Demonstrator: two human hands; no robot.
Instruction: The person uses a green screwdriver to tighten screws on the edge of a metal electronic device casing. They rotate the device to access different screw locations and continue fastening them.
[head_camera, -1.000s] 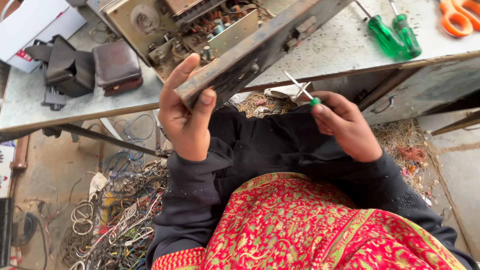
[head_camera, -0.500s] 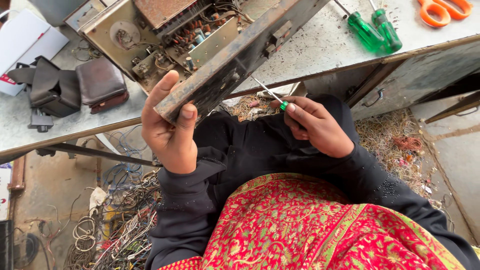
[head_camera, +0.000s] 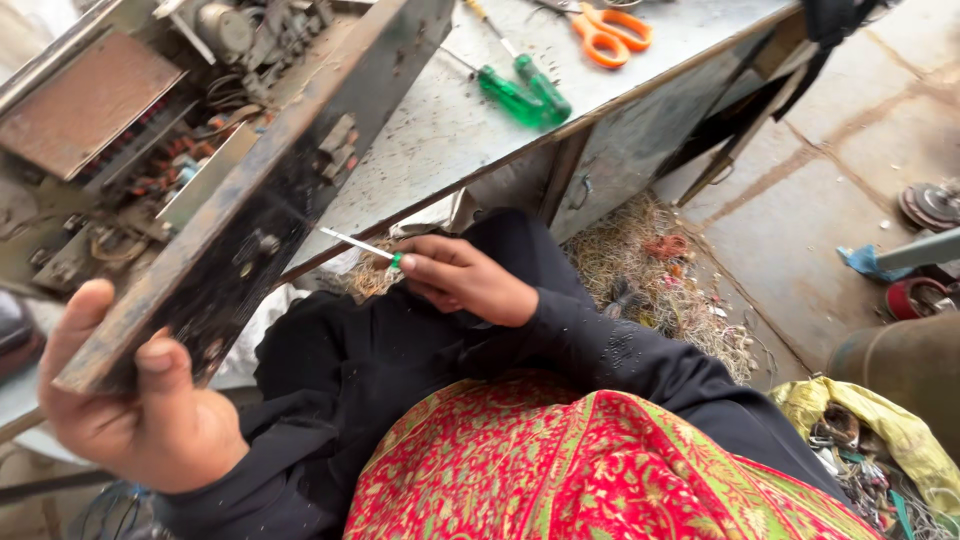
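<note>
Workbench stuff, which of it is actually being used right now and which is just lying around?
In use:
- rusty metal chassis, gripped at its lower corner by the left hand
- small green-handled screwdriver, held in the right hand, tip towards the chassis

Lying about:
- two green screwdrivers on the bench top
- orange scissors
- wire scraps on the floor

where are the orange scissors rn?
In the head view, the orange scissors lie at the top centre on the grey workbench, just right of the two green-handled screwdrivers, beyond the right hand.
</note>
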